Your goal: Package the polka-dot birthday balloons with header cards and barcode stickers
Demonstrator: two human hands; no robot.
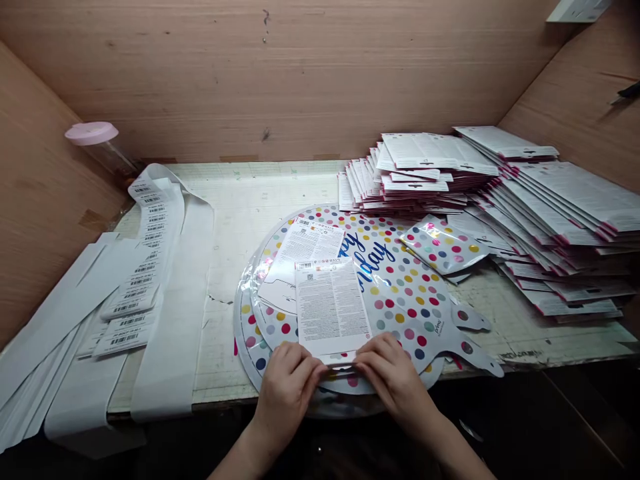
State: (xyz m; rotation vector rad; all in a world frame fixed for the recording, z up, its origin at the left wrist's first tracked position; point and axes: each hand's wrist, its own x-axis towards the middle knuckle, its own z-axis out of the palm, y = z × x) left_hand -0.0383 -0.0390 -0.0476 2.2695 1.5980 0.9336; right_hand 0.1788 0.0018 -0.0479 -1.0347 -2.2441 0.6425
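We are looking into a booth lined with pinkish-brown wood-veneer panels. The back wall (280,73) runs straight across behind the surface (250,190), while the left wall (43,220) and the right wall (585,127) slant in to meet it, their grain running lengthwise. The surface is a pale, scuffed board marked with faint grid lines (225,373) and a dark crack (220,299). A white panel (577,9) juts in at the top right corner, and a dark pointed object (627,90) pokes in beside the right wall. Below the front edge we see only dark shadow (530,420). The light falls soft and even.
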